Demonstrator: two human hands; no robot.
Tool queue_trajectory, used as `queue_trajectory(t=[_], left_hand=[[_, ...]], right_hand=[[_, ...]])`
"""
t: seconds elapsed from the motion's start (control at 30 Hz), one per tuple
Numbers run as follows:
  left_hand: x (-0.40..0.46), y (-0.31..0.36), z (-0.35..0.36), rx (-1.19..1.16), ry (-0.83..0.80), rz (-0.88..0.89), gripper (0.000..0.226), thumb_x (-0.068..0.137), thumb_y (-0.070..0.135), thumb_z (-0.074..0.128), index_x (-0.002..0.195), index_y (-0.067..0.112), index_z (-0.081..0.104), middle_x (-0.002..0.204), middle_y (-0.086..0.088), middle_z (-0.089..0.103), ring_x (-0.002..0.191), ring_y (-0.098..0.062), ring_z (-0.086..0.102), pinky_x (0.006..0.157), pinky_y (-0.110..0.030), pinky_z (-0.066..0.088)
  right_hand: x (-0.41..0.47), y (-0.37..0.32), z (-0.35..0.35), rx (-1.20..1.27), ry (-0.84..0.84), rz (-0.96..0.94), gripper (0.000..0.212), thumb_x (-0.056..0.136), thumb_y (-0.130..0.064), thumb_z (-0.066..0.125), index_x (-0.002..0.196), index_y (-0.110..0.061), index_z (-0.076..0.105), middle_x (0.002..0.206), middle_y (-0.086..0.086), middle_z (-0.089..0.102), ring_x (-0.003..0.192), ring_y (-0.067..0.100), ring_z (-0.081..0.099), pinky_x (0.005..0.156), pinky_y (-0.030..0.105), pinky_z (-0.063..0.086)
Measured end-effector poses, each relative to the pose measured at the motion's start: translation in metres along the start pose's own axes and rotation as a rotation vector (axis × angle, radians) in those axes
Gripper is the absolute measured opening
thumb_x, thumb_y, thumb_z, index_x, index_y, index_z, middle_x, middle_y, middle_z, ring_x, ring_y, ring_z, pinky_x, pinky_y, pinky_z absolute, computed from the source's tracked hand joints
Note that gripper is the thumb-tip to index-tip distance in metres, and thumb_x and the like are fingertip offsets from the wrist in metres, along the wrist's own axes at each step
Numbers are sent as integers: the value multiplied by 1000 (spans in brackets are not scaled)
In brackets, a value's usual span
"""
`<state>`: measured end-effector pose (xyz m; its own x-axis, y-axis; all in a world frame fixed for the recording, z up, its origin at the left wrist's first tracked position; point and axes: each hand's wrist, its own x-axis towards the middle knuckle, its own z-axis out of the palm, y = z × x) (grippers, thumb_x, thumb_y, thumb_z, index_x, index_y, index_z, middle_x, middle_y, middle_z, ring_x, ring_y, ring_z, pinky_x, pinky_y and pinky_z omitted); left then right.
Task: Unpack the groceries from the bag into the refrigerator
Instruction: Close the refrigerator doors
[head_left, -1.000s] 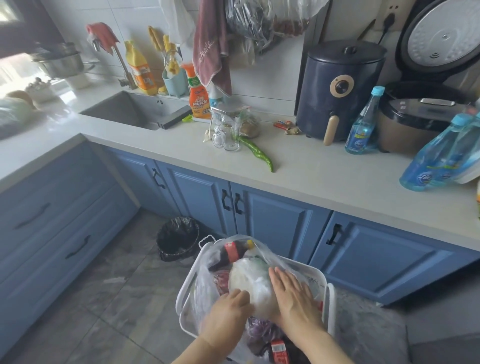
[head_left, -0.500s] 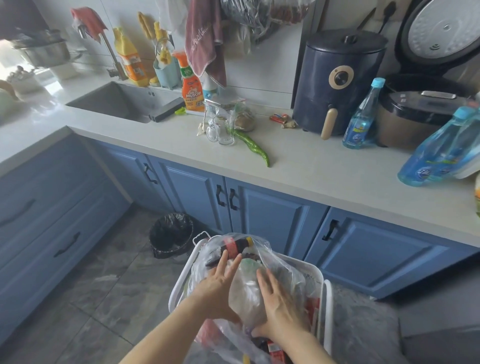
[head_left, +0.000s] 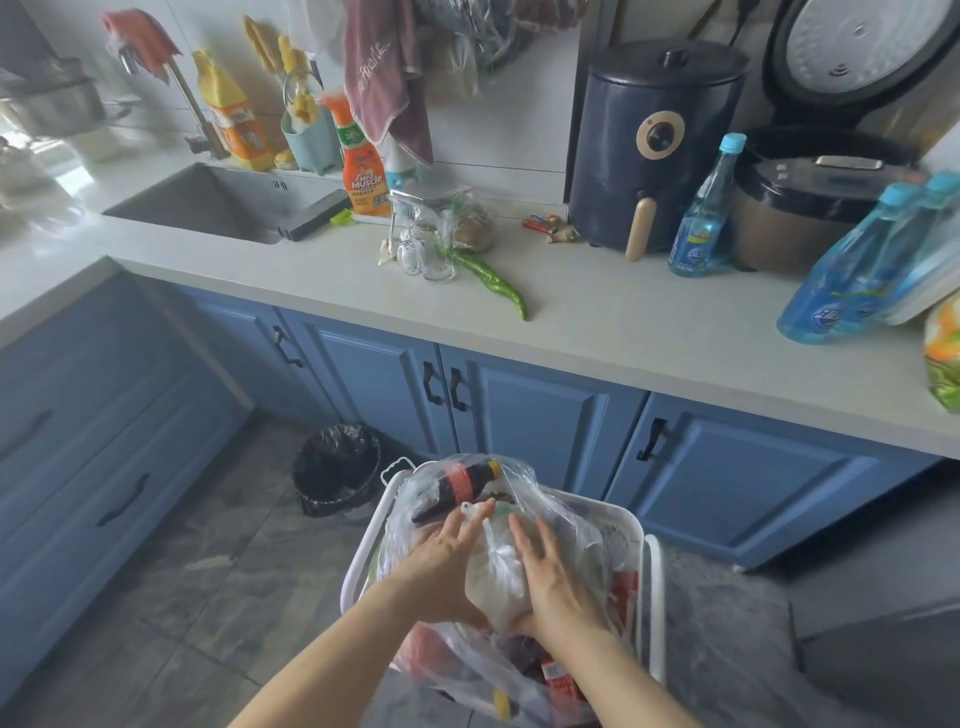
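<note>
Low in the middle of the frame, my left hand (head_left: 441, 566) and right hand (head_left: 553, 577) press flat, fingers straight, against either side of a pale bundle wrapped in thin white plastic (head_left: 496, 571). It sits atop a clear plastic grocery bag (head_left: 566, 525) in a white plastic basket (head_left: 652, 597). A dark bottle with a red label and yellow cap (head_left: 457, 486) lies just above my fingertips. A long green pepper (head_left: 493, 283) lies on the pale countertop (head_left: 649, 322) mid-frame.

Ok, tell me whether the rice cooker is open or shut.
Open. The rice cooker's lid stands raised, its pale inner face toward the camera.
</note>
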<state>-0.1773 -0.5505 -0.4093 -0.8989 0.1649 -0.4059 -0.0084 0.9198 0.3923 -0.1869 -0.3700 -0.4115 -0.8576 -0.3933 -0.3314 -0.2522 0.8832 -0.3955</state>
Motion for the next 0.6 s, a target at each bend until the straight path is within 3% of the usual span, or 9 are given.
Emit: queue_trajectory(t=[0.07,0.1,0.2,0.3,0.43,0.6], left_hand=[[-1,5,-5,-45,-4,12,141,55,47,87,144,41,-21,155,-3,10,134,-26,37,110,-33,33],[-2,6,-7,-67,-8,15,141,56,44,88,145,41,-21,156,-4,6,132,-26,40,108,-32,36],[1,11,-10,-122,15,28,143,53,38,91,141,48,-22,157,0,0,140,-29,27,111,-36,31],[3,21,-16,-162,54,37,143,53,32,92,136,57,-22,159,0,-6,147,-28,4,113,-43,27],[1,54,-41,-104,66,105,136,56,27,90,141,53,-13,155,-1,5,139,-34,28,106,-42,42],[5,125,-69,-14,66,255,136,56,33,90,145,44,-12,149,3,13,130,-28,38,105,-40,43]], right_hand=[[-5,-1,-8,9,19,-1,115,82,11,57,145,-42,-23,159,2,-18,130,18,46,115,46,17],[-7,-1,-10,17,28,-2,114,81,14,54,146,-42,-21,159,2,-16,132,19,44,115,46,17],[-7,0,-14,56,81,-11,119,80,11,62,145,-45,-20,160,1,-13,127,21,47,100,37,44],[-12,4,-22,76,144,-15,123,77,5,69,144,-47,-19,160,-2,-12,116,20,52,86,30,53],[-27,14,-46,124,221,4,126,76,2,73,142,-52,-20,160,-5,-11,124,21,49,86,31,54],[-62,46,-86,183,355,9,129,68,-21,85,144,-51,-15,161,-3,3,119,18,53,90,33,53]])
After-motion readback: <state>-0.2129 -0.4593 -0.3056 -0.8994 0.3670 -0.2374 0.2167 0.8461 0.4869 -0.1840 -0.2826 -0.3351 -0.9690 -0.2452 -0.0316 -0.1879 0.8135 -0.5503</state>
